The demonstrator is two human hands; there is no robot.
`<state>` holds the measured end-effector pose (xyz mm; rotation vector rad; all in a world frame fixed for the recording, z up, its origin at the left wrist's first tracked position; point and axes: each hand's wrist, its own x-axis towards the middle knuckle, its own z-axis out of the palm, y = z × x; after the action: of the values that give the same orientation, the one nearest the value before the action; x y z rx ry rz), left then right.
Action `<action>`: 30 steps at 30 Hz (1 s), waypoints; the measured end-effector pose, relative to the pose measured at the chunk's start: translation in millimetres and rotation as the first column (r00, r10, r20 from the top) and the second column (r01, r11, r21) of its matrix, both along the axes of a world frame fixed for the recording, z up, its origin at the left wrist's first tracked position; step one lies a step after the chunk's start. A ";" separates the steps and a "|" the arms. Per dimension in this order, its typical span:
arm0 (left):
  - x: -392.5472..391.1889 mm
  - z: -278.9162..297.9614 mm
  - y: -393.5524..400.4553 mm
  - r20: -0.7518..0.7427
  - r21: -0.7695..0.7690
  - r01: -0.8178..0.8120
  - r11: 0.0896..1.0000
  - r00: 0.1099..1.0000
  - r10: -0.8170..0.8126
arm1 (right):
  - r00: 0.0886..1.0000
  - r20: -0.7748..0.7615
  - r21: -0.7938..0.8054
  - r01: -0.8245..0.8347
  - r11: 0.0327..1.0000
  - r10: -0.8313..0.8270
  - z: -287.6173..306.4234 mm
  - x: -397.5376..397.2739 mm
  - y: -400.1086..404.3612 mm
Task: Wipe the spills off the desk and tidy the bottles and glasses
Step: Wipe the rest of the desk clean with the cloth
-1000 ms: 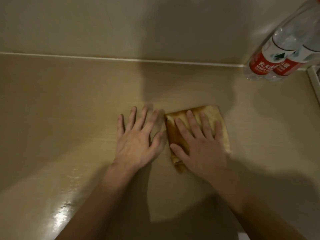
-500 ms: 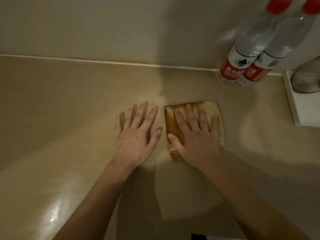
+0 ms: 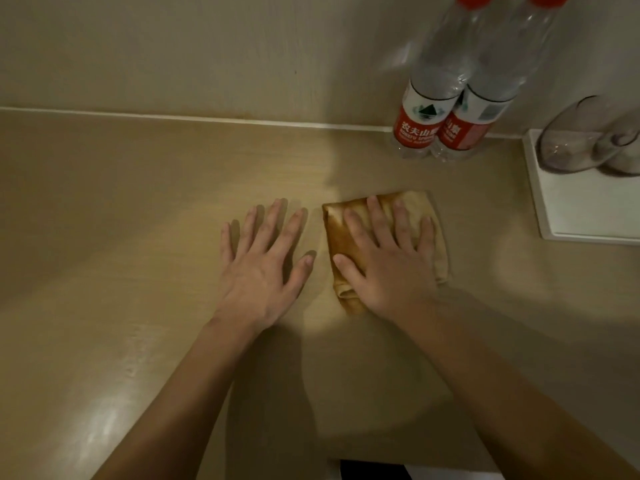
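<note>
Right hand [image 3: 388, 261] lay flat, fingers straight, pressing the folded yellow-brown cloth [image 3: 349, 233] onto the tabletop [image 3: 121, 220]. Left hand [image 3: 259, 261] was flat and spread on bare surface just beside it, holding nothing. Cloth's long axis ran roughly near-to-far, tilted slightly left at the far end. Two water bottles [image 3: 446, 98] stood upright, touching, against the back wall; two glasses [image 3: 585, 136] sat on a white tray [image 3: 554, 216] at right. Judgement: tidying looked done, wiping near its end; no spill visible.

Left bottle [image 3: 420, 109] against the wall: red label showing "农夫山泉", green mountain logo above | right bottle [image 3: 476, 112] touching it: label reading "山泉"
</note>
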<state>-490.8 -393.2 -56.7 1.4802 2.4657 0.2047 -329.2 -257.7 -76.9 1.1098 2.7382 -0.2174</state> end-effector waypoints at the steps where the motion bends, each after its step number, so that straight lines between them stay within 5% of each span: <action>1: 2.4 -0.6 0.7 0.001 0.001 -0.001 1.000 1.000 0.001 | 1.000 -0.016 0.000 -0.010 1.000 0.010 -0.3 0.8 -2.1; 8: 19.1 -2.9 12.2 0.023 0.016 -0.037 0.999 0.999 0.037 | 0.977 -0.092 0.004 -0.192 0.981 0.192 -2.9 46.7 -0.2; 18: 22.0 2.3 5.6 0.034 0.041 0.004 0.999 0.999 -0.006 | 0.999 -0.015 0.029 0.041 0.999 -0.040 -3.5 20.6 16.0; 30: 21.4 -6.2 5.8 0.025 -0.001 0.088 0.996 0.996 -0.088 | 1.000 0.003 0.019 0.013 1.000 -0.013 2.3 48.3 -29.5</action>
<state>-469.4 -387.4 -62.9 1.5724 2.3745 0.2018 -280.9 -287.2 -74.7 1.1322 2.7366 -0.1922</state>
